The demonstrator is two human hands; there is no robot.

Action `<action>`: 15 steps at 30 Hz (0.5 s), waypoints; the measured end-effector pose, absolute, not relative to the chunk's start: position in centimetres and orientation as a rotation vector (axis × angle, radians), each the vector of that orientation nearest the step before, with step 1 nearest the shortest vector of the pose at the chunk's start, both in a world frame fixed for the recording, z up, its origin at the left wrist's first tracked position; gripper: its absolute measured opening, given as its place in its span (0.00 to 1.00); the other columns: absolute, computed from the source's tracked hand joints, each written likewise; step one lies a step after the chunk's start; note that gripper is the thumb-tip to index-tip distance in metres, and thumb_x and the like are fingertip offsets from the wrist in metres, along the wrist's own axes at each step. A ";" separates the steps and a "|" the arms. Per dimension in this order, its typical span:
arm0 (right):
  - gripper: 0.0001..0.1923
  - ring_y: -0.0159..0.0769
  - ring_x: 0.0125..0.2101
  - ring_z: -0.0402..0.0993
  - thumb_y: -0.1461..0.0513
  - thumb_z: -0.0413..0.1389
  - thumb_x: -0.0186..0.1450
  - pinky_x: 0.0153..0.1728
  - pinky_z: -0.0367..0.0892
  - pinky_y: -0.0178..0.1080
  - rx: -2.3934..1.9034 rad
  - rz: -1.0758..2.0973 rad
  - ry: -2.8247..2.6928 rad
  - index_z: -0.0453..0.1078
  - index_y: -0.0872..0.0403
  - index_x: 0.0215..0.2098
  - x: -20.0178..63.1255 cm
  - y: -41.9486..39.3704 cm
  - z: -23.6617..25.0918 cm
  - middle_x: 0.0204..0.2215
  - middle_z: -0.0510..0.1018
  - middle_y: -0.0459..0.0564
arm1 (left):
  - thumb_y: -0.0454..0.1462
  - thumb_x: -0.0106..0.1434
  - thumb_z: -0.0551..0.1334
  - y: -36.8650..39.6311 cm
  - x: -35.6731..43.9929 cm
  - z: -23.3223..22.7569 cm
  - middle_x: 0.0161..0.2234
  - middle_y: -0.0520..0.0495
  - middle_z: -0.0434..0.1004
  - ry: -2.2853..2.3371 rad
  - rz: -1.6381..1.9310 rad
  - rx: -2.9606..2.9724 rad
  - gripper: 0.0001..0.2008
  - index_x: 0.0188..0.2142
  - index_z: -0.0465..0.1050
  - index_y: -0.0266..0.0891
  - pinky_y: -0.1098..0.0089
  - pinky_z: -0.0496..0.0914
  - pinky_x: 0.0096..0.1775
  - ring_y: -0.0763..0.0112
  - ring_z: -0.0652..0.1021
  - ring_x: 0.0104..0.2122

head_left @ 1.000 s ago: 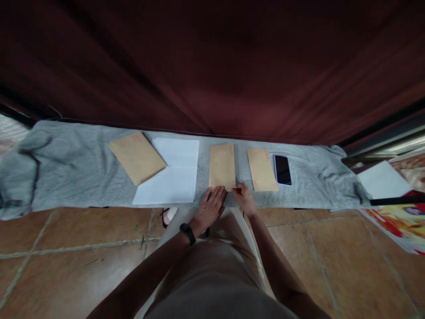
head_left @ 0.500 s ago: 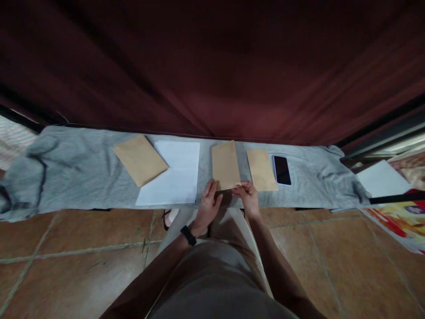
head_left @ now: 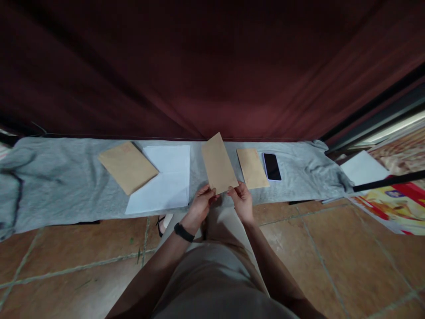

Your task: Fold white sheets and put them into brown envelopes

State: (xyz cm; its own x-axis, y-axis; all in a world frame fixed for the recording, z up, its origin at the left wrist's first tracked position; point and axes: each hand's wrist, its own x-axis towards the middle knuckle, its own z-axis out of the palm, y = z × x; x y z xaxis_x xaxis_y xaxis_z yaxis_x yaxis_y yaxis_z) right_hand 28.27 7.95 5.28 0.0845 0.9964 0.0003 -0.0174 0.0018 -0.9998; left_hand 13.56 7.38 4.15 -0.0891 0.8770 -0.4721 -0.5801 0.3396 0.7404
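at the near edge of a flat, tan, rectangular paper envelope [head_left: 219, 164], both bare hands are pinching: the left hand [head_left: 202, 203] at its seven o'clock corner, the right hand [head_left: 243, 204] at its five o'clock corner, each thumb on top with fingers curled at or under the paper. the envelope slants, its far end towards eleven o'clock, and overlaps the fabric behind it, so it looks lifted off the surface. a black wristband [head_left: 184, 232] circles the left wrist.

the step in hand seems to be handling this one envelope by its near edge; any move from here would call for both pinches kept even, since thin paper bends easily.

just beside it at three o'clock lies a second tan paper envelope [head_left: 253, 168], then a black-screened phone with a pale lilac rim [head_left: 272, 166]. at nine o'clock are white paper sheets [head_left: 169, 181], partly covered by a tilted tan envelope, perhaps a stack [head_left: 128, 168]. all lie on a long, wrinkled grey cloth [head_left: 302, 177]. dark red fabric [head_left: 212, 75] hangs at twelve. well apart, towards four o'clock, is a red-and-yellow printed panel [head_left: 392, 206]; brown tiled floor [head_left: 308, 261] spreads at five.
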 end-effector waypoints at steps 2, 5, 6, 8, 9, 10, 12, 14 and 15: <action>0.16 0.37 0.29 0.78 0.46 0.61 0.63 0.36 0.76 0.42 -1.277 1.180 -1.151 0.73 0.49 0.31 27.9 7.6 4.9 0.26 0.78 0.44 | 0.40 0.43 0.78 7.5 13.9 4.3 0.29 0.52 0.80 1.081 1.239 0.343 0.20 0.34 0.77 0.38 0.75 0.72 0.28 0.77 0.76 0.24; 0.20 0.40 0.27 0.79 0.45 0.55 0.67 0.34 0.77 0.43 -1.363 1.144 -1.196 0.71 0.49 0.25 27.8 7.3 4.5 0.24 0.78 0.47 | 0.41 0.45 0.78 7.2 14.2 4.5 0.29 0.53 0.78 1.089 1.229 0.348 0.20 0.35 0.76 0.38 0.74 0.74 0.32 0.76 0.77 0.26; 0.21 0.41 0.27 0.79 0.46 0.54 0.68 0.34 0.76 0.44 -1.406 1.081 -1.246 0.72 0.49 0.26 27.8 7.3 4.4 0.24 0.79 0.47 | 0.43 0.47 0.78 7.0 14.2 4.6 0.30 0.53 0.78 1.116 1.234 0.352 0.21 0.37 0.76 0.38 0.73 0.75 0.33 0.75 0.78 0.27; 0.20 0.43 0.28 0.80 0.48 0.51 0.70 0.35 0.77 0.45 -1.497 0.892 -1.411 0.75 0.49 0.29 28.1 7.2 4.5 0.26 0.81 0.50 | 0.47 0.51 0.76 6.7 14.2 5.0 0.34 0.49 0.79 1.180 1.242 0.354 0.23 0.40 0.75 0.39 0.70 0.76 0.35 0.71 0.80 0.32; 0.19 0.44 0.31 0.81 0.50 0.50 0.72 0.37 0.77 0.45 -1.525 0.788 -1.515 0.77 0.49 0.33 28.3 7.2 4.5 0.30 0.83 0.51 | 0.49 0.52 0.75 6.7 14.2 5.3 0.37 0.47 0.80 1.188 1.236 0.344 0.24 0.42 0.74 0.39 0.69 0.77 0.36 0.68 0.81 0.35; 0.18 0.45 0.35 0.82 0.52 0.48 0.73 0.40 0.77 0.45 -1.531 0.694 -1.624 0.79 0.49 0.39 28.4 7.3 4.4 0.36 0.85 0.52 | 0.52 0.53 0.74 6.7 14.2 5.7 0.39 0.45 0.81 1.171 1.218 0.331 0.26 0.43 0.74 0.39 0.67 0.77 0.37 0.66 0.81 0.37; 0.18 0.43 0.44 0.82 0.58 0.46 0.74 0.45 0.77 0.43 -1.509 0.530 -1.815 0.76 0.48 0.53 28.4 7.3 4.1 0.48 0.83 0.52 | 0.56 0.52 0.72 6.8 14.4 6.6 0.40 0.43 0.81 1.083 1.173 0.315 0.29 0.44 0.73 0.38 0.66 0.77 0.37 0.65 0.81 0.38; 0.21 0.40 0.51 0.80 0.62 0.46 0.73 0.49 0.76 0.41 -1.475 0.372 -1.956 0.71 0.50 0.61 28.1 7.2 3.4 0.56 0.79 0.52 | 0.56 0.51 0.73 7.1 14.7 7.3 0.39 0.44 0.81 1.028 1.166 0.342 0.29 0.44 0.74 0.39 0.67 0.76 0.37 0.66 0.81 0.36; 0.22 0.40 0.52 0.79 0.65 0.46 0.73 0.50 0.75 0.40 -1.459 0.293 -2.000 0.70 0.51 0.62 27.9 7.1 3.0 0.57 0.79 0.53 | 0.54 0.50 0.74 7.2 14.8 7.5 0.39 0.45 0.81 1.031 1.180 0.375 0.28 0.43 0.74 0.39 0.69 0.75 0.36 0.67 0.81 0.36</action>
State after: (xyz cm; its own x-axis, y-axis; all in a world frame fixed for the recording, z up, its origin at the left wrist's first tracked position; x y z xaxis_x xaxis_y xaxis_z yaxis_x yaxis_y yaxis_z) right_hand 27.94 7.14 3.02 -0.1815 0.9148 0.3607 0.7727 0.3596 -0.5230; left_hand 14.78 7.22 7.54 0.0155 0.8867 -0.4622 -0.5771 0.3854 0.7200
